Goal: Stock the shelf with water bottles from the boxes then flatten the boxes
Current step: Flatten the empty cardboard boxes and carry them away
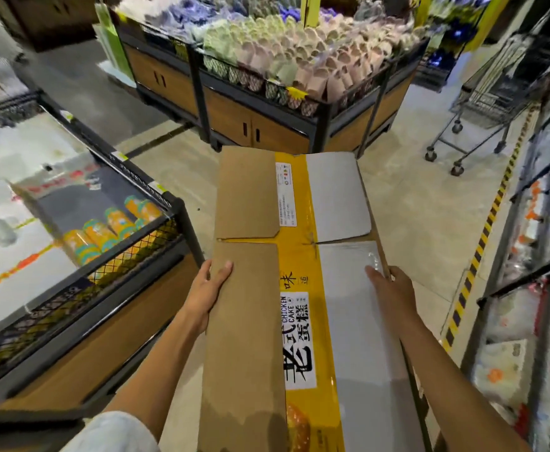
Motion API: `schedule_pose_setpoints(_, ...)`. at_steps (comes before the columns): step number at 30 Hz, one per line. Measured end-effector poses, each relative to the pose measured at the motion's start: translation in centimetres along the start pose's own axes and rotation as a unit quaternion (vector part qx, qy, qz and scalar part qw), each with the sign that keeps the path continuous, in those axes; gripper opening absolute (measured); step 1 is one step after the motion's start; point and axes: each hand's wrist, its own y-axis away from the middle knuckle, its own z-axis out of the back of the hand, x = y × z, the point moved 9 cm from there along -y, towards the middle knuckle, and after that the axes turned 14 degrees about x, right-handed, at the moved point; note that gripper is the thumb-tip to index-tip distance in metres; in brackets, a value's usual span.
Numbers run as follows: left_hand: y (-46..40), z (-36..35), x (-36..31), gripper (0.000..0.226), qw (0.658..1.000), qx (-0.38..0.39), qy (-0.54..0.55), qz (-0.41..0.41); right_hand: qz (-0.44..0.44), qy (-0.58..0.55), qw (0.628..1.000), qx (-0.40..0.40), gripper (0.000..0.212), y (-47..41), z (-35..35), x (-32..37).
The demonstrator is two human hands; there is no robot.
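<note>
Head view, left to right: I see orange bottles [117, 223] in a display bin [175, 207], then my left hand [210, 288] gripping the flattened box [250, 321] — held out front — and my right hand [389, 288] clasping its other edge.

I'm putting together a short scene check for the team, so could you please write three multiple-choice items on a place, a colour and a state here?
1. Where is the shopping cart?
A. far right
B. near left
C. under the box

2. What colour is the band down the flattened cardboard box?
A. red
B. yellow
C. green

3. How do the hands hold the box?
A. one hand only
B. both underneath, hidden
C. one on each side edge

Answers: 1 A, it stands by the right-hand shelving; 2 B, yellow around the printing; 3 C, left hand and right hand grip opposite edges.
</note>
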Motion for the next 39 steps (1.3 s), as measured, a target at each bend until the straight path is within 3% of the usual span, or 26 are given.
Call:
schedule_pose_setpoints(3, -5.7, -0.5, -2.6, 0.045, 1.000, -0.016, 0.013, -0.015, -0.002, 0.000, 1.000, 0.016, 0.031, -7.0, 0.2, 3.0)
schedule_pose_setpoints(8, -14.2, -1.1, -6.3, 0.067, 0.997, -0.057, 0.038, -0.021, 0.016, 0.011, 0.997, 0.079, 0.027, -18.0, 0.7, 9.8)
schedule_pose_setpoints(13, -20.5, -0.5, -10.3, 0.042, 0.994, -0.096, 0.043, -0.042, 0.019, 0.044, 0.991, 0.127, 0.027, -28.4, -1.7, 15.4)
schedule_pose_setpoints(16, -24.2, 1.0, -12.0, 0.044, 0.988, -0.124, 0.080, -0.050, 0.029, 0.075, 0.985, 0.152, 0.032, -34.6, -4.4, 18.9)
schedule_pose_setpoints(23, -34.7, 8.4, -16.2, 0.064, 0.979, -0.178, 0.087, -0.057, 0.056, 0.094, 0.973, 0.203, 0.032, -48.7, -13.7, 26.8)
schedule_pose_setpoints(28, -43.7, 14.7, -22.3, 0.045, 0.972, -0.202, 0.100, -0.072, 0.069, 0.111, 0.968, 0.215, 0.024, -58.6, -20.5, 34.3)
schedule_pose_setpoints(32, -48.5, 20.1, -26.8, 0.057, 0.965, -0.227, 0.113, -0.066, 0.075, 0.136, 0.961, 0.231, 0.029, -65.2, -26.9, 39.0)
schedule_pose_setpoints(35, -51.3, 24.7, -28.9, 0.039, 0.956, -0.257, 0.126, -0.062, 0.063, 0.122, 0.956, 0.257, 0.027, -69.5, -32.8, 41.2)
schedule_pose_setpoints(39, -55.4, 31.3, -29.6, 0.044, 0.947, -0.287, 0.139, -0.044, 0.043, 0.105, 0.946, 0.304, 0.021, -75.0, -41.3, 43.1)
